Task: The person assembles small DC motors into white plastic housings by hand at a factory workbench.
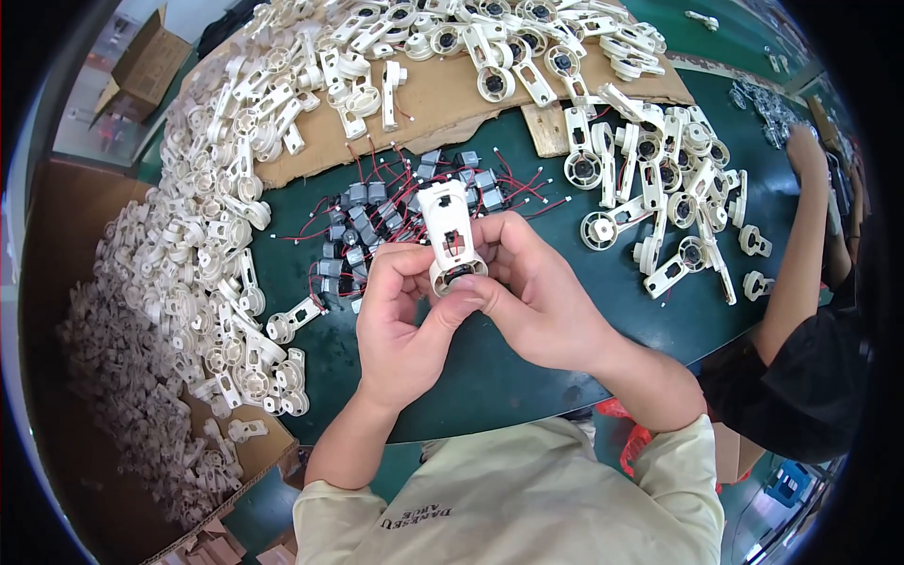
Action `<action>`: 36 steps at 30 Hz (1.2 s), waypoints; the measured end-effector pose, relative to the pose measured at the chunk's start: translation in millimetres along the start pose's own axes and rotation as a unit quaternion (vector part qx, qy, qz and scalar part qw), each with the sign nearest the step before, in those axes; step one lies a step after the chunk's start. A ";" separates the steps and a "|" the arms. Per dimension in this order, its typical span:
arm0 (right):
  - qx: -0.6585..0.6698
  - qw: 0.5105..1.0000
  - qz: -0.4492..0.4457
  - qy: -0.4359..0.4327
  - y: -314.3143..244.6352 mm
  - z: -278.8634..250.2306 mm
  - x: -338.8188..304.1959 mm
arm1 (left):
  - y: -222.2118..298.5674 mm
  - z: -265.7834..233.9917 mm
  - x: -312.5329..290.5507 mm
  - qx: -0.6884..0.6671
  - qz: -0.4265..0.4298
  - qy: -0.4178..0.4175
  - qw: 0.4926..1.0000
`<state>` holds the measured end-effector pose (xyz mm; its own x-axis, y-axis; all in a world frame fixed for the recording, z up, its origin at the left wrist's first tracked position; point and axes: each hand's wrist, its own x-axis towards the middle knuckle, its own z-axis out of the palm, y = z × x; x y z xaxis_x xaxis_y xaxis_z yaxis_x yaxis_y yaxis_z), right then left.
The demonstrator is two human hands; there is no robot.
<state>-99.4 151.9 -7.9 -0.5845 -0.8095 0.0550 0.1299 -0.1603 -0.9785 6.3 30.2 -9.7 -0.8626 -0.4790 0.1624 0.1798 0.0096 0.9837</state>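
Between both hands, over the green table, is a white plastic housing [446, 215] with a long slotted body and a round ring at its near end. My left hand [400, 306] grips the ring end from the left, its thumb against the rim. From the right, my right hand [523, 297] closes on the same ring, thumb pressed at the dark part inside it. Just beyond the housing lies a pile of small grey motors [363, 212] with red and black wires and small white plugs. A single white housing [294, 320] lies left of my left hand.
Many white housings [212, 273] heap along the left, spilling toward a large cardboard box [71, 221]. More lie on a cardboard sheet [438, 89] at the back. Another group of housings [673, 174] covers the right side. A co-worker's arm [800, 245] reaches toward clear parts [767, 113] at far right.
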 end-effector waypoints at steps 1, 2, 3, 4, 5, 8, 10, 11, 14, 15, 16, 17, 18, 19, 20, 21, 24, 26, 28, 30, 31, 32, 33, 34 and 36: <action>-0.003 1.000 -0.005 -0.004 1.2 0.1 0.5 | -1.9 -2.6 -0.9 0.025 0.016 -0.002 1.000; -0.006 1.000 -0.009 -0.007 2.7 0.6 1.1 | -3.2 -4.8 -1.7 0.050 0.031 -0.004 0.998; -0.005 1.000 -0.009 -0.007 2.0 0.9 1.3 | -1.7 -3.6 -1.7 0.051 0.031 -0.005 0.998; -0.021 1.000 -0.009 -0.005 1.4 1.3 1.5 | 0.3 -1.1 -1.6 0.041 0.027 0.003 0.999; -0.036 0.999 -0.009 -0.004 0.4 1.6 1.6 | 2.1 0.2 -1.5 0.031 0.024 0.011 0.999; -0.034 0.999 0.011 0.011 -4.3 6.0 -0.9 | 3.2 -2.5 -5.1 0.084 0.027 0.008 0.996; -0.015 1.000 0.013 0.004 -5.8 1.6 1.4 | 4.9 3.6 -2.8 0.087 0.044 0.014 0.995; 0.003 1.000 0.020 -0.002 -7.3 -2.2 1.9 | 6.3 6.2 -1.1 0.087 0.056 0.020 0.994; -0.082 0.994 -0.074 0.020 -9.1 -16.6 8.7 | 14.3 -3.5 13.1 0.209 0.092 -0.045 0.973; -0.193 0.968 -0.146 0.069 -19.5 -24.7 11.7 | 24.5 -5.3 19.7 0.221 0.068 -0.063 0.971; -0.262 0.940 -0.166 0.139 -28.5 -34.7 12.5 | 36.1 -2.5 27.4 0.193 0.039 -0.024 0.980; -0.327 0.904 -0.177 0.210 -38.7 -46.8 13.6 | 41.5 -8.3 38.7 0.256 0.032 0.000 0.966; -0.344 0.878 -0.189 0.275 -40.6 -60.9 17.2 | 45.9 -18.2 52.4 0.318 0.024 0.026 0.947; -0.350 0.856 -0.173 0.339 -47.4 -72.3 18.6 | 46.2 -28.7 70.5 0.341 0.018 0.044 0.939; -0.366 0.840 -0.127 0.381 -54.9 -81.0 19.1 | 38.6 -41.4 90.7 0.365 0.012 0.063 0.929; -0.417 0.802 -0.148 0.403 -57.0 -89.6 18.4 | 31.9 -50.2 110.1 0.390 0.022 0.050 0.919; -0.464 0.759 -0.206 0.408 -53.2 -93.5 20.2 | 11.8 -54.6 158.1 0.501 0.053 0.009 0.864; -0.444 0.777 -0.252 0.368 -50.6 -85.0 20.4 | 5.0 -51.6 178.8 0.581 0.071 -0.018 0.810; -0.451 0.798 -0.250 0.312 -41.9 -76.7 19.6 | -0.6 -47.7 190.7 0.711 0.184 -0.081 0.674; -0.450 0.805 -0.242 0.300 -38.2 -72.4 20.0 | -4.3 -49.7 196.9 0.750 0.197 -0.082 0.626; -0.476 0.810 -0.210 0.271 -37.6 -71.4 19.0 | -3.8 -53.5 202.1 0.772 0.218 -0.101 0.589; -0.500 0.813 -0.177 0.240 -36.7 -71.0 17.6 | -3.2 -57.5 205.5 0.792 0.238 -0.119 0.550; -0.504 0.823 -0.151 0.216 -32.4 -72.1 16.2 | -1.6 -58.0 208.0 0.796 0.229 -0.136 0.543; -0.503 0.823 -0.149 0.217 -31.2 -72.6 15.6 | -0.9 -58.7 207.8 0.796 0.229 -0.138 0.543; -0.473 0.865 -0.106 0.131 -31.3 -71.9 14.3 | 1.4 -59.8 204.9 0.789 0.250 -0.135 0.545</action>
<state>-169.4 186.0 9.2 -0.6924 -0.6433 0.3268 -0.6429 0.3443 -0.6843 -142.0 -120.4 20.3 -0.9687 0.0756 0.2365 -0.0210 0.9242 -0.3813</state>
